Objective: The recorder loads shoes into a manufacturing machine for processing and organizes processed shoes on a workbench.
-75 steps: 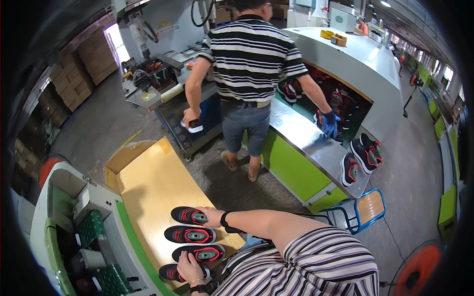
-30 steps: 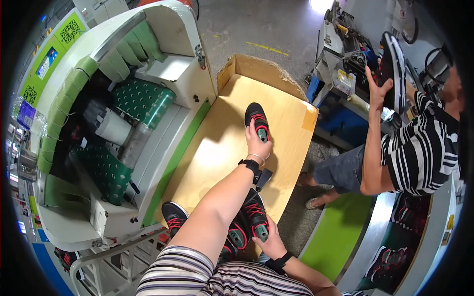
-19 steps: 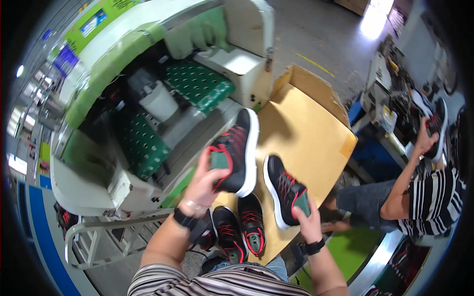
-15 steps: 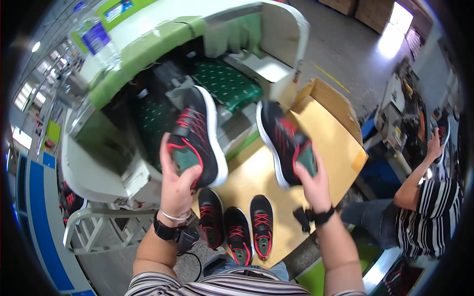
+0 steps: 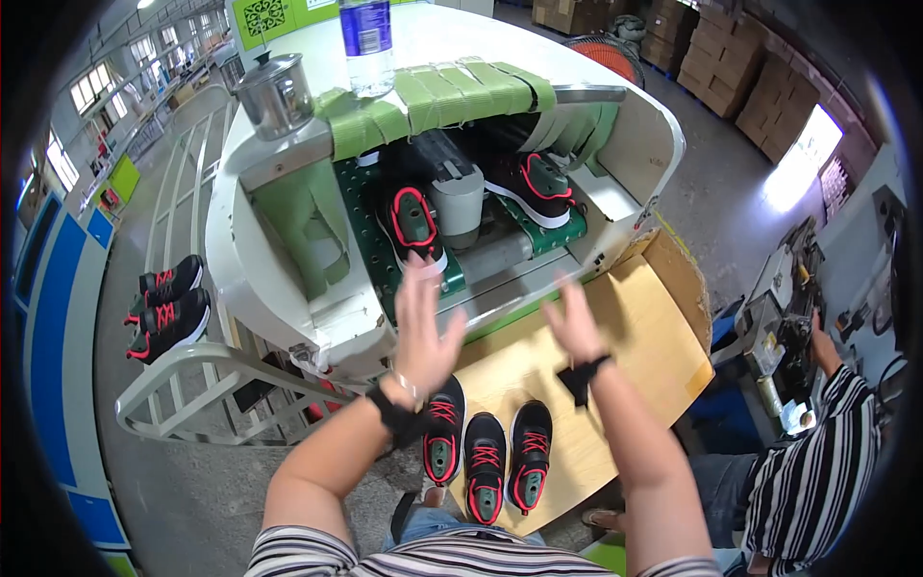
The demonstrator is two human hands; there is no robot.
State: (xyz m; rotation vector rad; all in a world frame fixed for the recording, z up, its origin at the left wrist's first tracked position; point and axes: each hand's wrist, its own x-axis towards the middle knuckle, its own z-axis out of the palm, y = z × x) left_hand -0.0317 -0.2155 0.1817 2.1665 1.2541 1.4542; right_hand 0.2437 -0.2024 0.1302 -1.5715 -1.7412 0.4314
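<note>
My left hand [image 5: 423, 327] is open, with its fingers apart, just in front of a black and red sneaker [image 5: 391, 227]. That sneaker rests on the left green perforated belt [image 5: 365, 252] inside a white machine's mouth. Farther right, a second black and red sneaker [image 5: 535, 192] lies at an angle on the right green belt [image 5: 562, 234]. Nothing is in my right hand [image 5: 575, 325], which is open and a little blurred over the wooden board. Three more sneakers of the same kind, a left one [image 5: 443, 435], a middle one [image 5: 485, 466] and a right one [image 5: 530, 454], stand near my body.
Around the belts is the white machine housing [image 5: 288, 279], its upper edge wrapped in green tape [image 5: 452, 94]. A bottle [image 5: 368, 48] and a metal pot [image 5: 277, 96] stand on top. Two sneakers [image 5: 169, 313] sit by the metal rack [image 5: 192, 361]. A co-worker [image 5: 812, 471] works at right.
Both sneakers have left my hands and now lie on the belts in the machine. My hands have opened and drawn back slightly. The view has shifted left.
</note>
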